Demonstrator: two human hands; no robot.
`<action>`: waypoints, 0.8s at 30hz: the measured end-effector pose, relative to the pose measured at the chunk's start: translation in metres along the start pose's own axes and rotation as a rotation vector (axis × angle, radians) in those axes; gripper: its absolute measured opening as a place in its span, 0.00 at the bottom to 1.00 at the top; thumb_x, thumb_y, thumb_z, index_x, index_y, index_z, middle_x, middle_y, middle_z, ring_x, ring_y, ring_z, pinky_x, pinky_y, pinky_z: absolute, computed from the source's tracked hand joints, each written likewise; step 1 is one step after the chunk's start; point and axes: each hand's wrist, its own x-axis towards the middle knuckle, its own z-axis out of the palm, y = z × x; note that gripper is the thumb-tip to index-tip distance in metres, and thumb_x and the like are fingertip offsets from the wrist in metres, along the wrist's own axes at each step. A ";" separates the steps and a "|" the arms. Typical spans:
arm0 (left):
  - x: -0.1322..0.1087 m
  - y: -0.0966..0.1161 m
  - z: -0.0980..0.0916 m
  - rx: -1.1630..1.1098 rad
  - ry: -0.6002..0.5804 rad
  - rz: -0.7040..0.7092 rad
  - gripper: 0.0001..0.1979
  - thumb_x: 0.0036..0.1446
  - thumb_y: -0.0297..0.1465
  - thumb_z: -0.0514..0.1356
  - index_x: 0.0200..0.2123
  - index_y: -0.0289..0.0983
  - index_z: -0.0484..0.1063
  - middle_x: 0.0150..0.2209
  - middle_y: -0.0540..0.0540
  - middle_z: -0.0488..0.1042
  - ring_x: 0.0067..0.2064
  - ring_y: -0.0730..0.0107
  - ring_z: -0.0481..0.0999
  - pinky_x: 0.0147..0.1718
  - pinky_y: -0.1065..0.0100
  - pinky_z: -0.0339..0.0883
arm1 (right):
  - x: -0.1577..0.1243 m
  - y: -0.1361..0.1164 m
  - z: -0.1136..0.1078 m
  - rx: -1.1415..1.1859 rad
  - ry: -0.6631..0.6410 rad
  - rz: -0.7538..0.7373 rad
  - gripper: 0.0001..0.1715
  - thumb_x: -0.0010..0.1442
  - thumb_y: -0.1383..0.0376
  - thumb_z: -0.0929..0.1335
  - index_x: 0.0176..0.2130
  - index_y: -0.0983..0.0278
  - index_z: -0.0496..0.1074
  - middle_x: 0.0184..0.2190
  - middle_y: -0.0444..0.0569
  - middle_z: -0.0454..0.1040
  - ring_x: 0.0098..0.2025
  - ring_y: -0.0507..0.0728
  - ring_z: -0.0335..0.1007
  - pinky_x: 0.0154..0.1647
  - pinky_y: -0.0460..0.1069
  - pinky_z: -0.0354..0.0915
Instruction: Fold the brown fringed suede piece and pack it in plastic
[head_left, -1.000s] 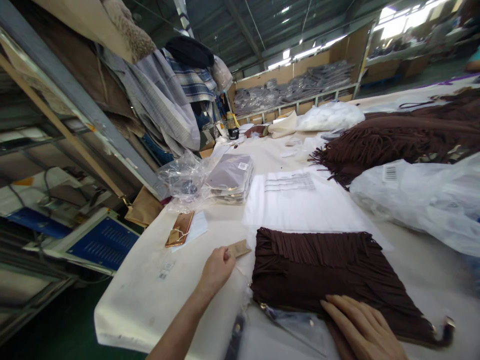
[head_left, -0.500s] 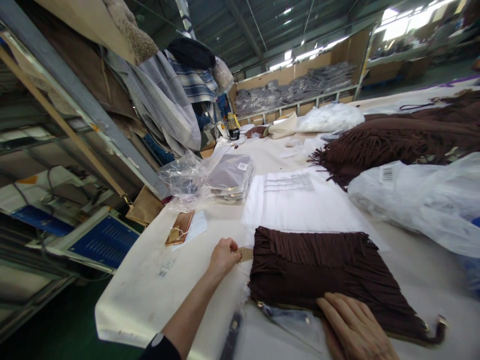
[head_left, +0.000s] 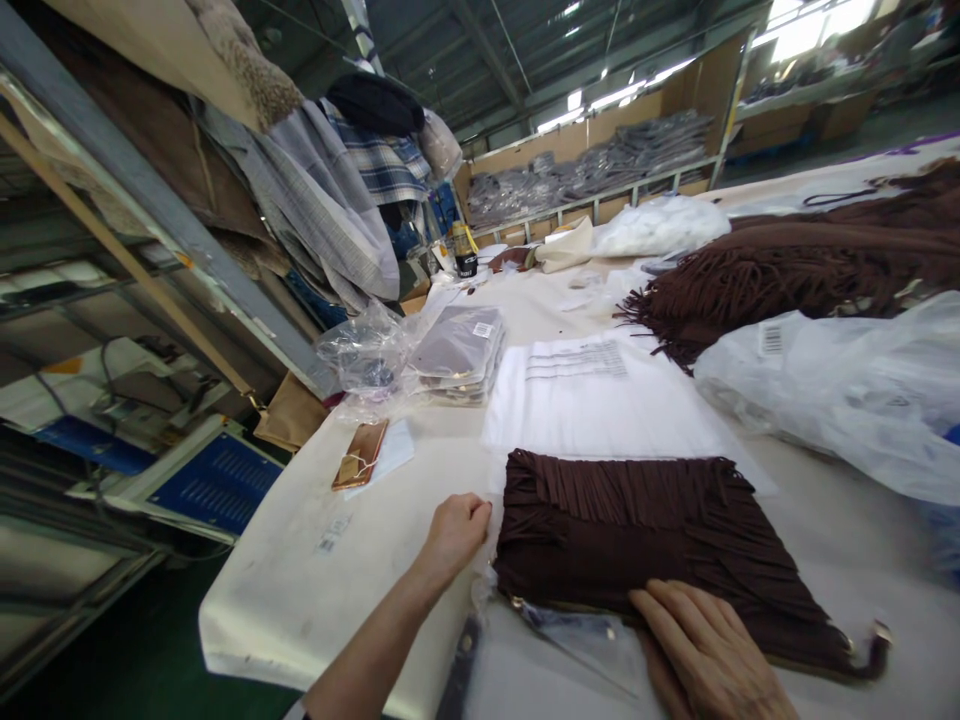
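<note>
A dark brown fringed bag [head_left: 622,540] lies flat in front of me, its zipped edge toward me and a short strap with gold metal at its right corner. My right hand [head_left: 709,645] rests on its near edge, fingers stretched out. Beside the bag's left edge, my left hand [head_left: 459,535] is closed; whatever is in the fingers is hidden. A clear plastic piece [head_left: 585,640] shows under the bag's near edge. Beyond the bag lies a white plastic bag [head_left: 592,410] with printed lines.
Packed grey items [head_left: 457,345] in clear plastic are stacked at centre left, near a phone-like copper object [head_left: 360,455] with a tag. Brown fringed pieces [head_left: 787,270] and a clear plastic bag [head_left: 840,390] lie on the right. Clothes [head_left: 322,200] hang at left.
My left hand has moved slightly down and right, and its fingers have closed further. The tan tag it held at the bag's left edge no longer shows. The right hand stays in place.
</note>
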 end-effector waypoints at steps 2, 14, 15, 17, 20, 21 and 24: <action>-0.001 0.002 0.004 -0.136 -0.079 -0.058 0.15 0.53 0.39 0.51 0.21 0.35 0.65 0.20 0.51 0.67 0.24 0.73 0.66 0.25 0.71 0.56 | -0.001 0.001 0.000 -0.011 -0.004 -0.012 0.15 0.58 0.70 0.62 0.45 0.66 0.71 0.40 0.52 0.74 0.42 0.57 0.69 0.45 0.50 0.62; 0.025 0.011 0.011 -0.556 -0.442 -0.177 0.35 0.27 0.58 0.63 0.31 0.33 0.70 0.28 0.45 0.73 0.29 0.68 0.71 0.30 0.69 0.62 | 0.002 0.000 0.001 -0.065 0.054 -0.074 0.14 0.58 0.70 0.61 0.43 0.69 0.70 0.37 0.55 0.73 0.40 0.58 0.68 0.43 0.52 0.61; 0.026 0.012 0.014 -0.576 -0.456 -0.154 0.35 0.26 0.57 0.63 0.31 0.34 0.70 0.31 0.44 0.75 0.33 0.66 0.73 0.34 0.68 0.64 | 0.002 0.000 0.001 -0.068 0.063 -0.086 0.13 0.58 0.69 0.61 0.43 0.69 0.70 0.37 0.55 0.73 0.39 0.58 0.68 0.43 0.52 0.61; 0.026 0.016 0.021 -0.596 -0.476 -0.114 0.35 0.26 0.58 0.62 0.31 0.34 0.70 0.35 0.41 0.76 0.38 0.62 0.74 0.40 0.66 0.65 | 0.001 0.000 0.002 -0.076 0.086 -0.103 0.13 0.58 0.69 0.61 0.42 0.70 0.69 0.37 0.56 0.73 0.39 0.59 0.68 0.43 0.53 0.61; 0.023 0.022 0.023 -0.542 -0.464 -0.069 0.36 0.29 0.59 0.59 0.32 0.33 0.71 0.36 0.38 0.76 0.40 0.58 0.75 0.42 0.62 0.66 | -0.001 0.001 0.003 -0.078 0.104 -0.090 0.14 0.58 0.68 0.61 0.42 0.71 0.69 0.37 0.57 0.72 0.39 0.60 0.68 0.43 0.54 0.61; 0.019 0.023 0.021 -0.503 -0.434 -0.048 0.36 0.32 0.59 0.58 0.33 0.32 0.71 0.37 0.37 0.76 0.40 0.57 0.75 0.42 0.61 0.66 | -0.002 0.002 0.003 -0.077 0.106 -0.082 0.14 0.58 0.68 0.61 0.43 0.71 0.69 0.37 0.57 0.72 0.39 0.60 0.68 0.44 0.54 0.61; -0.002 0.019 0.004 -0.344 -0.222 0.030 0.33 0.40 0.55 0.58 0.40 0.32 0.68 0.41 0.37 0.74 0.45 0.55 0.72 0.45 0.59 0.64 | -0.004 0.004 0.004 -0.078 0.083 -0.086 0.15 0.58 0.67 0.61 0.44 0.71 0.68 0.38 0.58 0.72 0.40 0.60 0.68 0.45 0.54 0.61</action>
